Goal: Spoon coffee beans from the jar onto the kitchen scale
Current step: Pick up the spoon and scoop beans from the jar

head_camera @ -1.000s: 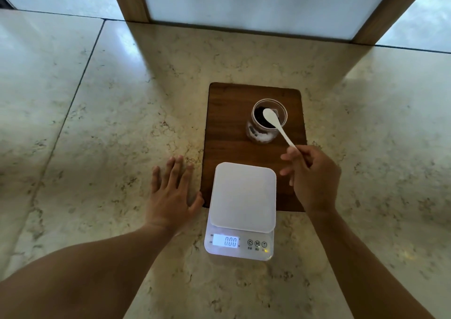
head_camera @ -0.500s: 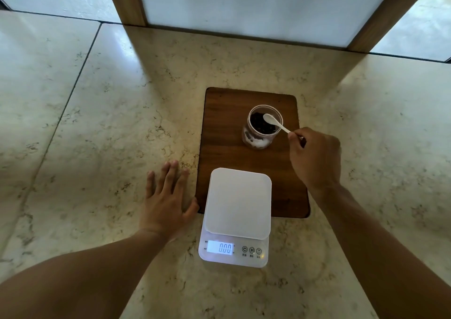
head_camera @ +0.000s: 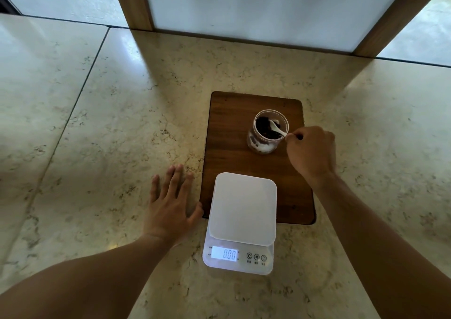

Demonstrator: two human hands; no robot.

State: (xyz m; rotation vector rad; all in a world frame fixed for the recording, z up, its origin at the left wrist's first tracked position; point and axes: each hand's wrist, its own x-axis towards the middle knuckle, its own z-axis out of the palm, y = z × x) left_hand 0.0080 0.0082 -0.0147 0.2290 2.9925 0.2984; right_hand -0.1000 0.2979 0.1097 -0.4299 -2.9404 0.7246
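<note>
A clear, round, lidless jar (head_camera: 268, 133) stands upright on the board, partly filled with dark coffee beans (head_camera: 262, 126). A white plastic spoon (head_camera: 277, 127) dips into them. Nearer, the white square-topped kitchen scale (head_camera: 242, 217) sits bare, reading 0.00.

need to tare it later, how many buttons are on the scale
3, in a row on the front panel of the scale, right of its lit display: left button, middle button, right button. None looks hidden.
</note>
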